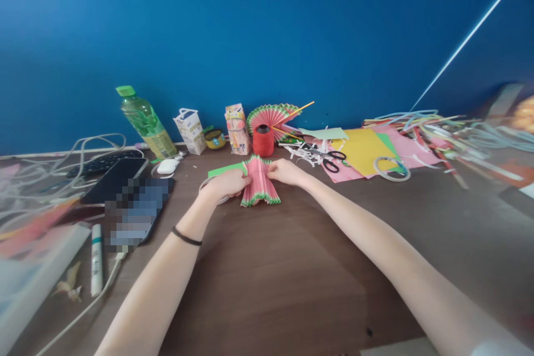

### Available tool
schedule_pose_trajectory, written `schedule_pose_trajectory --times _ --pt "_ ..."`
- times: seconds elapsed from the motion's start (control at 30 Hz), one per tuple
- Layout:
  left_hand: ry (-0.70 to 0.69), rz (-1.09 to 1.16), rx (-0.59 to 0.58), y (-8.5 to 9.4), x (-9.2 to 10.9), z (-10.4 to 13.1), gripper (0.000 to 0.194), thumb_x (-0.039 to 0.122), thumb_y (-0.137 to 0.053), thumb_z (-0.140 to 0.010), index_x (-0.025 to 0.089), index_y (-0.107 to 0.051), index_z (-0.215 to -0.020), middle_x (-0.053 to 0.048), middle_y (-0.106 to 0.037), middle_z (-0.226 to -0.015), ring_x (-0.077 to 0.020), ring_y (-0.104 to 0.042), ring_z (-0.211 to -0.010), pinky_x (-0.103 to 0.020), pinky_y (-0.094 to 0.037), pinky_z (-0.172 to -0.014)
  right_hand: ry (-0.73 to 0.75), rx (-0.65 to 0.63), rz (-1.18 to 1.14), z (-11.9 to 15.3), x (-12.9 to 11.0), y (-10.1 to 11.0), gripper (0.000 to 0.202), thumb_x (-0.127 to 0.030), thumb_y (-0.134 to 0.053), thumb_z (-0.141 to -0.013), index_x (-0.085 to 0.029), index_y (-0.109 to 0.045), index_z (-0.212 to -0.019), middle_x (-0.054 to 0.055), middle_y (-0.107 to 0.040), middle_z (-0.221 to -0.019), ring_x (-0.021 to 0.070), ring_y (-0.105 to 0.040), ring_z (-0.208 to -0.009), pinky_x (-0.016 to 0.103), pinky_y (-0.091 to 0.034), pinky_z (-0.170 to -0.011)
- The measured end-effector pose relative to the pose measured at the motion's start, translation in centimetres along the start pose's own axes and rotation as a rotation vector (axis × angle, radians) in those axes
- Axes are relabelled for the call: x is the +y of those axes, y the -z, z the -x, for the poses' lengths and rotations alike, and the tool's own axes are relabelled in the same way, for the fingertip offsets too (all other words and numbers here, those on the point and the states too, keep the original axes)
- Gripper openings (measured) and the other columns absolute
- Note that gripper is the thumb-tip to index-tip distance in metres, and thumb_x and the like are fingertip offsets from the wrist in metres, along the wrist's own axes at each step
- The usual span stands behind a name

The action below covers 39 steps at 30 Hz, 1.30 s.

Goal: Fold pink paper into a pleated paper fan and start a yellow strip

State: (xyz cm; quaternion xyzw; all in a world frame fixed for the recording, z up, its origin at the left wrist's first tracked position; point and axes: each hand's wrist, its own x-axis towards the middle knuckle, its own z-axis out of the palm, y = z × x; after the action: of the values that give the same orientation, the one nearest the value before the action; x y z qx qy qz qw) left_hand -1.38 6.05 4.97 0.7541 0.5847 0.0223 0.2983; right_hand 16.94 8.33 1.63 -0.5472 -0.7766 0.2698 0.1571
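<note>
A pleated pink paper (259, 181) with green edges stands out between my hands above the brown desk, pinched in at its middle and flared at both ends. My left hand (232, 182) grips its left side, fingers closed. From the right, my right hand (286, 171) pinches the opposite side. Just behind is a red spool of thread (263, 141). Beyond the spool leans a finished-looking pink and green paper fan (273, 118) with yellow sticks. A green paper strip (227, 170) lies behind my left hand, and a pale ring is partly hidden under that hand.
Black-handled scissors (331, 160), white paper scraps and coloured paper sheets (359, 150) lie to the right. A tape roll (392, 169) rests on them. Leftward are a green bottle (146, 122), a carton (191, 131), a phone (144, 208), a marker (96, 258) and cables.
</note>
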Motion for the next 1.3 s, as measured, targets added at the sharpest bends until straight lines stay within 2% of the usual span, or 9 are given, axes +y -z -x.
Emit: schedule_pose_trajectory --times 0.23,0.4,0.6,0.7,0.83,1.0,1.1,1.17,1.3 --pt "0.032 0.024 0.060 -0.3 1.1 0.5 0.047 0.042 -0.040 -0.083 0.019 -0.042 -0.042 -0.001 -0.048 -0.036 -0.0112 -0.043 -0.033 -0.023 -0.030 -0.042 -0.013 0.003 0.034 0.3 -0.7 0.2 0.016 -0.028 -0.054 -0.074 -0.017 -0.065 -0.079 0.005 -0.069 -0.087 0.0166 -0.062 -0.079 0.021 -0.040 -0.061" --pt "0.021 0.081 0.093 -0.4 0.5 0.4 0.036 0.029 -0.044 -0.080 0.018 -0.042 -0.046 0.001 -0.047 -0.039 -0.0077 -0.039 -0.034 -0.022 -0.025 -0.041 -0.118 0.011 0.111 0.6 -0.6 1.5 0.018 -0.031 -0.054 -0.071 -0.016 -0.062 -0.074 0.008 -0.069 -0.085 0.0202 -0.062 -0.075 0.025 -0.038 -0.057" --pt "0.071 0.002 0.175 -0.1 0.1 0.4 0.035 0.034 -0.040 -0.081 0.017 -0.048 -0.051 -0.001 -0.051 -0.045 -0.0111 -0.043 -0.043 -0.025 -0.027 -0.047 -0.189 -0.004 0.271 1.0 -0.3 3.0 0.040 -0.050 -0.045 -0.077 -0.015 -0.064 -0.075 0.012 -0.068 -0.082 0.0246 -0.062 -0.078 0.029 -0.038 -0.060" --pt "0.089 -0.019 0.147 -0.1 0.6 0.5 0.043 0.043 -0.034 -0.083 0.018 -0.047 -0.051 -0.002 -0.050 -0.045 -0.0132 -0.046 -0.046 -0.026 -0.030 -0.051 -0.187 -0.054 0.353 1.0 0.0 3.4 0.052 -0.058 -0.039 -0.079 -0.014 -0.065 -0.076 0.014 -0.067 -0.079 0.0239 -0.061 -0.077 0.029 -0.038 -0.061" --pt "0.128 -0.170 0.116 -0.4 1.5 0.8 0.047 0.058 -0.041 -0.076 0.019 -0.045 -0.051 -0.004 -0.053 -0.051 -0.0170 -0.051 -0.054 -0.027 -0.032 -0.054 -0.171 -0.142 0.386 1.1 0.0 3.8 0.048 -0.057 -0.044 -0.077 -0.014 -0.062 -0.067 0.010 -0.062 -0.069 0.0203 -0.057 -0.068 0.028 -0.036 -0.057" --pt "0.124 -0.266 0.153 -0.6 1.7 0.8 0.036 0.052 -0.047 -0.073 0.020 -0.050 -0.057 -0.006 -0.060 -0.063 -0.0206 -0.058 -0.065 -0.027 -0.032 -0.053 -0.179 -0.242 0.300 1.5 -0.5 4.4 0.033 -0.043 -0.051 -0.076 -0.016 -0.056 -0.057 0.002 -0.054 -0.058 0.0127 -0.049 -0.053 0.026 -0.033 -0.052" --pt "0.120 -0.286 0.141 -0.4 1.6 0.8 0.032 0.047 -0.046 -0.074 0.019 -0.054 -0.061 -0.006 -0.064 -0.067 -0.0213 -0.060 -0.067 -0.027 -0.033 -0.053 -0.194 -0.289 0.234 1.5 -0.5 4.5 0.032 -0.042 -0.052 -0.075 -0.017 -0.055 -0.057 0.001 -0.051 -0.054 0.0105 -0.045 -0.047 0.026 -0.032 -0.050" --pt "0.133 -0.291 0.145 -0.4 1.8 0.8 0.037 0.049 -0.040 -0.078 0.018 -0.057 -0.066 -0.008 -0.066 -0.072 -0.0230 -0.062 -0.071 -0.028 -0.037 -0.057 -0.190 -0.278 0.215 1.3 -0.3 4.4 0.038 -0.048 -0.050 -0.076 -0.017 -0.054 -0.055 0.001 -0.050 -0.052 0.0106 -0.044 -0.046 0.026 -0.032 -0.050" --pt "0.193 -0.300 0.187 -0.9 2.6 0.7 0.065 0.065 -0.024 -0.080 0.014 -0.064 -0.079 -0.016 -0.068 -0.084 -0.0307 -0.063 -0.086 -0.035 -0.044 -0.070 -0.179 -0.201 0.260 1.1 -0.1 4.1 0.050 -0.061 -0.044 -0.076 -0.017 -0.050 -0.052 0.003 -0.052 -0.053 0.0132 -0.048 -0.049 0.027 -0.033 -0.052"
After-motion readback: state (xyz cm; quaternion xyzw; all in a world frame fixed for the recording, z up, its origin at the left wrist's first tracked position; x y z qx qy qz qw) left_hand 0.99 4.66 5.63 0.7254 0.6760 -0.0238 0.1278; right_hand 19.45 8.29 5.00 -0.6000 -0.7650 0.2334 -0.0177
